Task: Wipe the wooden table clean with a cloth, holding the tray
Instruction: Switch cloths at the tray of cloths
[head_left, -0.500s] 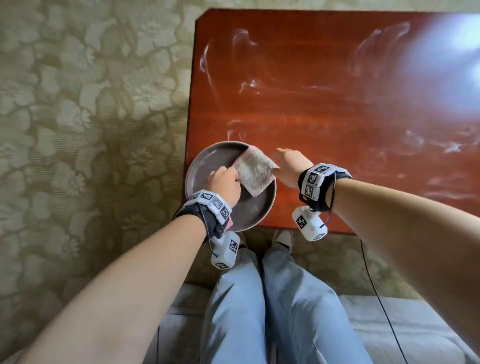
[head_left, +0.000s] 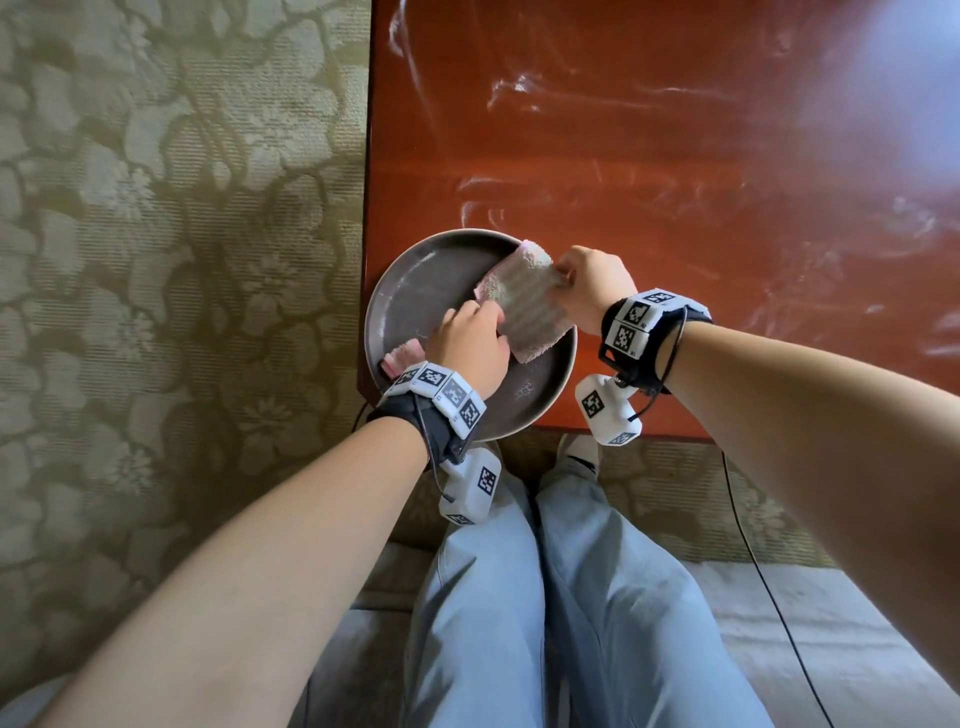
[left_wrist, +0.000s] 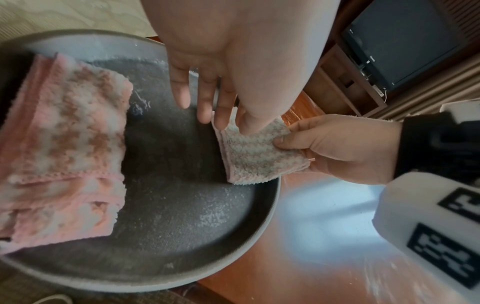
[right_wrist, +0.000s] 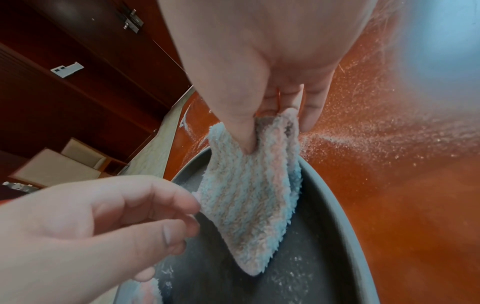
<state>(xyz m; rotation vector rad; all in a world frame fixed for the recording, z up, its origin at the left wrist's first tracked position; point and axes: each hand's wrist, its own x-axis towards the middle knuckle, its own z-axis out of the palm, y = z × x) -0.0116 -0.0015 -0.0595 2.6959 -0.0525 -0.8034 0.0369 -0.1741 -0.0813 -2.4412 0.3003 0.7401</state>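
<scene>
Since half a second ago the right hand has pinched the cloth up off the tray at the counter's near left corner, while the left hand, seemingly letting go, hovers loose-fingered, so wiping can resume.

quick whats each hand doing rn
Left hand: open, fingers loose beside the cloth over the tray, holding nothing.
Right hand: pinching the cloth.

Bare forearms wear black wrist straps bearing white marker blocks, above light-blue trousers.
</scene>
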